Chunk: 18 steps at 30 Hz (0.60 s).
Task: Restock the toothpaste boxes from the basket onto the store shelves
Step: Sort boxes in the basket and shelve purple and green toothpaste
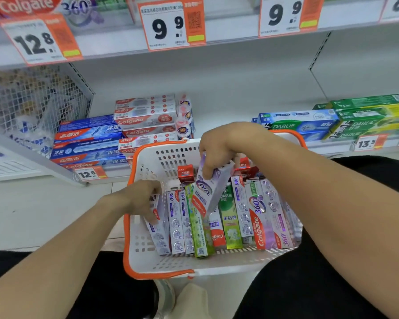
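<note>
Currently purple 360 box [213, 180] tilted, half lifted above packed boxes in basket [134, 247]. Right hand [219, 148] pinches its upper end, fingers curled round it. Left hand [141, 199] grips another purple box [157, 224] at left wall. Advise: lift straight up clear of neighbours below grip before swinging toward shelf [240, 107] beyond.

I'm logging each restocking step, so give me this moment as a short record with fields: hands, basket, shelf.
left hand: left hand grips a purple-and-white toothpaste box at the basket's left side
right hand: right hand holds a purple Colgate 360 box, tilted and raised above the others
basket: white basket with orange rim, many toothpaste boxes standing inside
shelf: blue Colgate boxes and red-and-white Colgate boxes stacked left; Darlie boxes right; bare gap between
progress: neither held box is on the shelf yet
</note>
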Available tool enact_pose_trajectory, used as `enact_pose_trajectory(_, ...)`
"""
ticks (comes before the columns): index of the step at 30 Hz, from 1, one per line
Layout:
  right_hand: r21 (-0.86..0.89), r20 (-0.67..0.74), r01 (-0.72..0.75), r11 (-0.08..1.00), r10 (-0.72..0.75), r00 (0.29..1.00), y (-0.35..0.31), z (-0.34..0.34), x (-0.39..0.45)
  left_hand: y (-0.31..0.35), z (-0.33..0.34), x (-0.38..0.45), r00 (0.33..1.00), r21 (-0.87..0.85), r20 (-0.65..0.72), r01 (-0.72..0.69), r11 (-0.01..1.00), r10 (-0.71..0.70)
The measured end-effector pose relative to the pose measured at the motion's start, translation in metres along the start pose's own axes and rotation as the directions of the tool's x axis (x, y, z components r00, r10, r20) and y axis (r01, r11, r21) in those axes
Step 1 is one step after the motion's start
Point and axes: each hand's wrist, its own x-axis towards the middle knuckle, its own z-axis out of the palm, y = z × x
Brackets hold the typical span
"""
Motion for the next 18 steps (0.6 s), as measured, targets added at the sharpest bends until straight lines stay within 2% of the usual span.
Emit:
enact_pose_trajectory(3,-0.068,-0.115,0.002,0.998,-0.010,0.993,-0.001,-0.018,-0.020,-0.004,-0.027,-0.022,0.998,-0.168,-0.005,-0.063,0.984,0.063)
enact_pose_trajectory(6,0.030,-0.215,0.052,0.998,-0.044,0.976,0.001,-0.034,-0.044,-0.004,-0.069,-0.051,0.996,-0.388,-0.033,-0.093,0.917,0.087)
enact_pose_trajectory(8,0.127,-0.296,0.115,0.985,-0.073,0.952,0.004,-0.043,-0.056,-0.002,-0.098,-0.074,0.992,-0.561,-0.062,-0.125,0.819,0.109)
enact_pose_trajectory(11,0.341,-0.407,0.232,0.911,-0.079,0.910,0.013,-0.054,-0.066,0.002,-0.130,-0.101,0.983,-0.777,-0.162,-0.183,0.602,0.089)
enact_pose_trajectory(13,0.539,-0.453,0.302,0.786,-0.031,0.891,0.021,-0.061,-0.068,0.009,-0.140,-0.109,0.978,-0.894,-0.194,-0.206,0.398,0.073)
enact_pose_trajectory(16,0.774,-0.471,0.387,0.502,0.047,0.881,0.032,-0.066,-0.070,0.025,-0.141,-0.109,0.968,-0.966,-0.249,-0.246,0.083,-0.026)
enact_pose_trajectory(18,0.848,-0.465,0.421,0.321,0.070,0.883,0.035,-0.068,-0.070,0.038,-0.144,-0.105,0.957,-0.962,-0.267,-0.273,-0.033,-0.116)
